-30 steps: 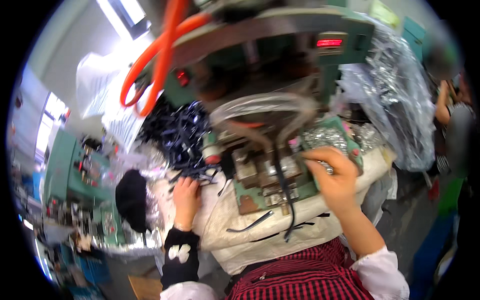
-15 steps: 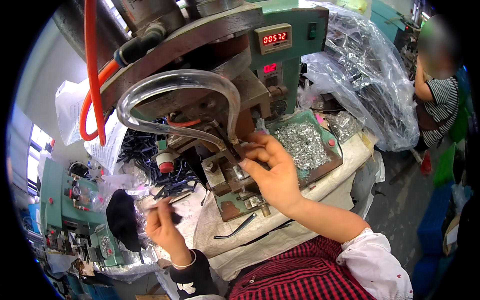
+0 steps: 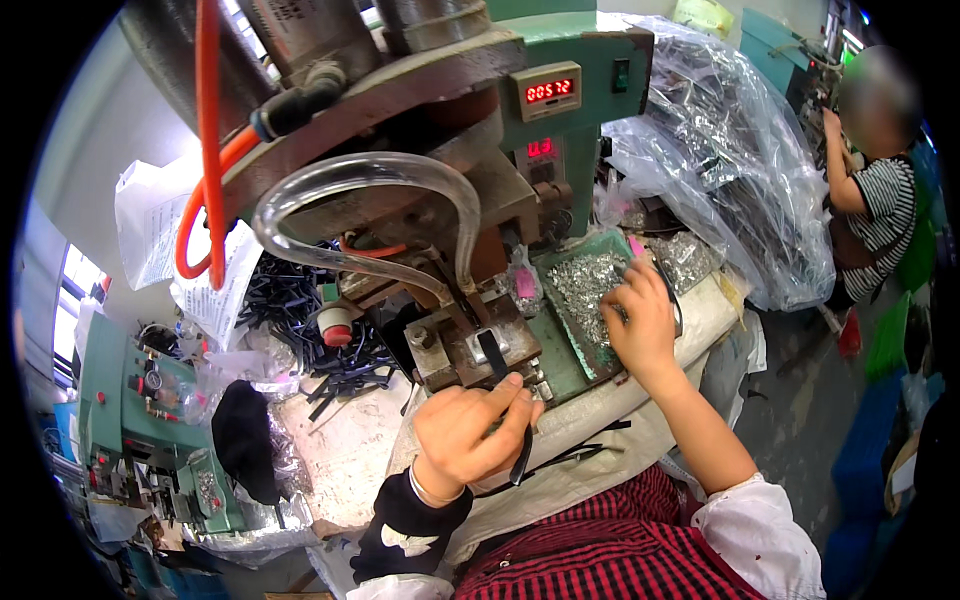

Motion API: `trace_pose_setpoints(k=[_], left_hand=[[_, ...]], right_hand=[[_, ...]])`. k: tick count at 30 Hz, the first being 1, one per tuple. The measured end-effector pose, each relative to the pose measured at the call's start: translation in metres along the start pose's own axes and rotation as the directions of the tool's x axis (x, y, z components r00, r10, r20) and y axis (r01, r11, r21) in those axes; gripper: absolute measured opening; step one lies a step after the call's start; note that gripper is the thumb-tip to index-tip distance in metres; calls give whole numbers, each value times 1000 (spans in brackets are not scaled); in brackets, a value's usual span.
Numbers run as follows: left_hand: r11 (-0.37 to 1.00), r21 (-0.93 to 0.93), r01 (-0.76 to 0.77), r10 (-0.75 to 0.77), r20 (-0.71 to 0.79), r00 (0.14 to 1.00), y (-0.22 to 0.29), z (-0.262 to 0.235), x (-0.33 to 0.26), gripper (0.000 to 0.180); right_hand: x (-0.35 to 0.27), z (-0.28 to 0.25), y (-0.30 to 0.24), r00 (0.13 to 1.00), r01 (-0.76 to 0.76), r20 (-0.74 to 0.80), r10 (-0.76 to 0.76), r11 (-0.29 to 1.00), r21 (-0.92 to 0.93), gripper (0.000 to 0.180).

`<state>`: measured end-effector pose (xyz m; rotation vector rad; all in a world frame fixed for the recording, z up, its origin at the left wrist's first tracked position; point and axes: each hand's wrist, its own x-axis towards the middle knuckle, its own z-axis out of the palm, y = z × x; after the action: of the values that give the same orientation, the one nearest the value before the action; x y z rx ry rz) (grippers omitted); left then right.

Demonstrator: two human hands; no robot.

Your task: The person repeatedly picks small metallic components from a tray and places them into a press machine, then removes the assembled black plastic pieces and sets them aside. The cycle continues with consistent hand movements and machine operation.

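My left hand (image 3: 468, 435) pinches a black eyeglass temple arm (image 3: 490, 352), whose far end lies on the metal fixture (image 3: 430, 352) of a press. The curved end of that arm hangs below my fingers. Over a green tray (image 3: 562, 335) of small silvery metal pieces (image 3: 580, 285), my right hand (image 3: 642, 322) reaches down with its fingers curled together at the pieces. What those fingertips hold, if anything, is too small to make out.
The green press (image 3: 590, 75) stands ahead, with a clear hose (image 3: 370, 170) and an orange one (image 3: 208, 150). Black temple arms (image 3: 280, 305) are heaped behind a red button (image 3: 337, 335). A large plastic bag (image 3: 720, 160) stands right; a person (image 3: 880, 200) works beyond.
My left hand came rightward to the fixture with a temple arm. My right hand left the fixture for the tray. The temple arm lying at the table's front is no longer there.
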<state>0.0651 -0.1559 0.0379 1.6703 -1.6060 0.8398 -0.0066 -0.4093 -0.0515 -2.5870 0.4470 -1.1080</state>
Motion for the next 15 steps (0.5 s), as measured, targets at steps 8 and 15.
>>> trace_pose_setpoints(k=[8,15], left_hand=[[1000,5,-17,17,-32,999,-3,3,-7,26],[976,-20,217,-217,-7,976,36,-25,-32,35]], right_hand=[[0,12,-5,990,-130,58,126,990,61,26],[0,20,-14,996,-73,40,76,994,-88,16]])
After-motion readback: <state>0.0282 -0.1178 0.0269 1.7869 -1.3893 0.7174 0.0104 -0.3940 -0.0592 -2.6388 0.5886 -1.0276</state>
